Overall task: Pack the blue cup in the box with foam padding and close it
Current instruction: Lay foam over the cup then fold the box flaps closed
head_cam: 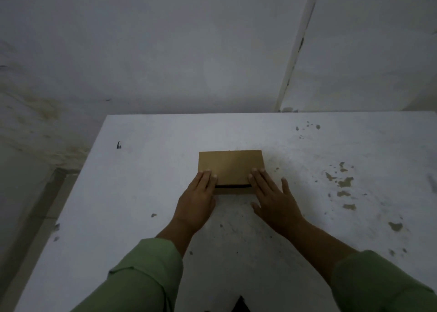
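Green sleeves (pixel 146 276) reach over the white table (pixel 142 170), both hands flat with straight fingers pressing the lid of the brown box (pixel 230 165): left hand (pixel 197 198) at its near-left corner, right hand (pixel 272 198) near-right. Neither cup nor foam shows, presumably inside; a dark gap at the near edge suggests closing isn't finished.

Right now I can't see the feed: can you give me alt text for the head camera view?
Two hands press flat on the lid of a brown cardboard box, the left hand and right hand at its near corners, with a dark gap showing under the lid's front edge. The box sits on a scuffed white table; green sleeves show below.
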